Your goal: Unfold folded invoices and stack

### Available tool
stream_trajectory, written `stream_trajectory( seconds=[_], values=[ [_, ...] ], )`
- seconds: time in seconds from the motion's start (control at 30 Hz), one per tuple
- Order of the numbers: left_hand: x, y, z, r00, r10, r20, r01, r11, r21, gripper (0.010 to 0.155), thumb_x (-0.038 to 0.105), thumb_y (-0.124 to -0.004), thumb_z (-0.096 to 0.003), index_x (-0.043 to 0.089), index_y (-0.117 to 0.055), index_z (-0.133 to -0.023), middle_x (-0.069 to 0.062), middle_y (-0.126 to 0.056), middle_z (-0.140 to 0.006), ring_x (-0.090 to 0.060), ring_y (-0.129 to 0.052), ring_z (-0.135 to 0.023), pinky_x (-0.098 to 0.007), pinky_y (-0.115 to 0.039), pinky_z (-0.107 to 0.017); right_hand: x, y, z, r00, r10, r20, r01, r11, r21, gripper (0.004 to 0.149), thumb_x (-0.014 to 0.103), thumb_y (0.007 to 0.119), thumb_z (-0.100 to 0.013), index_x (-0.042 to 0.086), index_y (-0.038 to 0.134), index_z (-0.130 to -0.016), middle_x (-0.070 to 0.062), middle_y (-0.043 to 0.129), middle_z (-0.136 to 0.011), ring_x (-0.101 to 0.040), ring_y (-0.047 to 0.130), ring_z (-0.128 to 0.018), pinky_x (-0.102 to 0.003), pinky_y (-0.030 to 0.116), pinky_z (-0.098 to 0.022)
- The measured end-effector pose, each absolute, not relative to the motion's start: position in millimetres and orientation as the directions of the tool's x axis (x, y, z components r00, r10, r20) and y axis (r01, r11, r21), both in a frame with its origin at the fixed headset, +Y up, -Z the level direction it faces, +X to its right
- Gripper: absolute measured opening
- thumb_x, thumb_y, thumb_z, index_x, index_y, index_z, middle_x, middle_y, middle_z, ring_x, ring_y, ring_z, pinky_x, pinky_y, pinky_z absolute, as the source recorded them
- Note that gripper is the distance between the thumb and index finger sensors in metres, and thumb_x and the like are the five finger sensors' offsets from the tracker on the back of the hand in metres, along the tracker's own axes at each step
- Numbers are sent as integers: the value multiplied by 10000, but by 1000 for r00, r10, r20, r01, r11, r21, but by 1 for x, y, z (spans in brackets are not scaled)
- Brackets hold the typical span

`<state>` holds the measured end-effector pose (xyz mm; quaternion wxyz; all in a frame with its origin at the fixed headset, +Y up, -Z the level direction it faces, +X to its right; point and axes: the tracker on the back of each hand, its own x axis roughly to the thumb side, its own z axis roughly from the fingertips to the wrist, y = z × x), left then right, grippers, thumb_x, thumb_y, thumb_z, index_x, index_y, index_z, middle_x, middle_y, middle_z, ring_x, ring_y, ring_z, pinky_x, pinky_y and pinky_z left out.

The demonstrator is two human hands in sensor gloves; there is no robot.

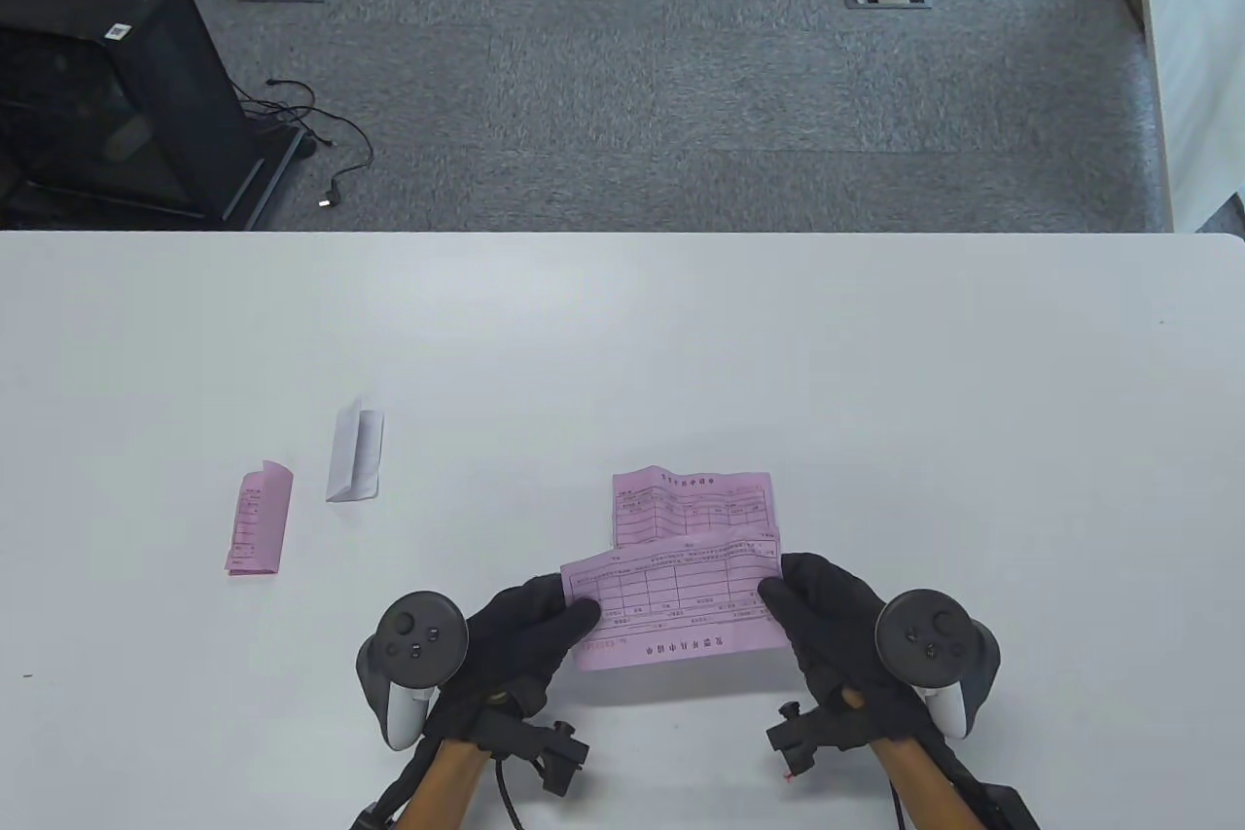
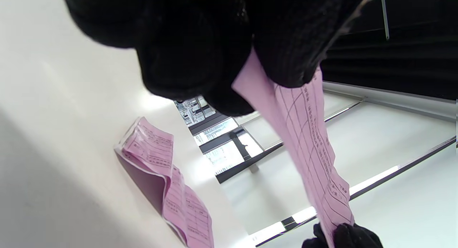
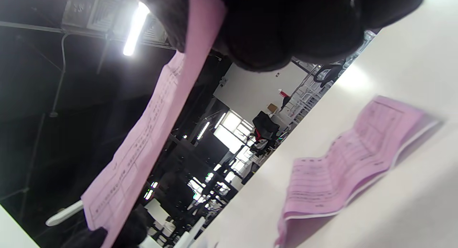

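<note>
An unfolded pink invoice [image 1: 681, 606] hangs above the table between both hands. My left hand [image 1: 545, 621] pinches its left edge and my right hand [image 1: 807, 596] pinches its right edge. In the left wrist view the held pink invoice [image 2: 307, 140] runs from my fingers toward the other hand; the right wrist view shows the held pink invoice [image 3: 143, 140] the same way. Under it on the table lies a stack of unfolded pink invoices [image 1: 695, 504], creased [image 2: 168, 183] [image 3: 350, 158]. A folded pink invoice [image 1: 259, 519] and a folded white invoice [image 1: 354, 452] lie at the left.
The white table [image 1: 875, 363] ends at a far edge, with grey carpet beyond. A black cabinet [image 1: 117, 90] and cables stand on the floor at the far left.
</note>
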<state>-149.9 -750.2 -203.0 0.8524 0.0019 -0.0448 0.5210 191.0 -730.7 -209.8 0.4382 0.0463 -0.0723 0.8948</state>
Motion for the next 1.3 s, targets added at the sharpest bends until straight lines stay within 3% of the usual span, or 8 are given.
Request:
stream_trajectory(
  seconds=[0.13, 0.4, 0.53, 0.63, 0.97, 1.3],
  values=[
    [-145, -745, -214, 561, 828, 13, -828, 561, -9, 530, 365, -949, -413, 147, -842, -884, -51, -1072, -592, -214, -994, -500, -350, -867, -358, 189, -730, -216, -682, 726, 89, -732, -675, -95, 337, 385, 733, -473, 219, 756, -765, -63, 901, -618, -278, 886, -532, -589, 635, -610],
    [-130, -727, -261, 673, 728, -132, -734, 679, 7, 652, 381, -957, -409, 141, -741, -976, -42, -1053, -605, -218, -976, -510, -348, -848, -370, 178, -714, -264, -841, 540, 10, -538, -835, -120, 345, 400, 744, -468, 219, 767, -762, -59, 908, -616, -283, 889, -539, -591, 630, -616],
    [-116, -732, -286, 741, 644, -192, -661, 750, -36, 693, 396, -960, -403, 152, -711, -1001, -32, -1040, -613, -213, -966, -520, -344, -839, -383, 173, -723, -293, -907, 417, -60, -418, -908, 8, 337, 406, 742, -471, 249, 758, -769, -58, 889, -694, -309, 865, -624, -621, 589, -637],
    [-107, -743, -299, 760, 608, -228, -635, 770, -66, 703, 399, -961, -402, 156, -703, -1009, -31, -1036, -617, -213, -962, -524, -344, -836, -389, 172, -736, -306, -917, 381, -119, -387, -922, 32, 331, 402, 747, -471, 258, 761, -768, -78, 872, -737, -334, 842, -663, -637, 567, -644],
    [-92, -777, -324, 818, 493, -296, -548, 824, -143, 721, 403, -964, -397, 149, -696, -1017, -44, -1040, -599, -220, -956, -524, -343, -828, -400, 172, -771, -325, -966, 200, -166, -224, -965, 135, 325, 408, 755, -465, 263, 778, -754, -109, 815, -851, -391, 777, -766, -673, 523, -653],
    [-79, -776, -325, 920, 281, -272, -334, 927, -173, 770, 430, -963, -389, 153, -661, -1041, 5, -1015, -577, -185, -940, -493, -335, -820, -392, 159, -777, -325, -984, 44, -174, -68, -988, 138, 317, 429, 774, -452, 264, 789, -722, -79, 766, -852, -371, 754, -767, -657, 523, -658]
  ],
)
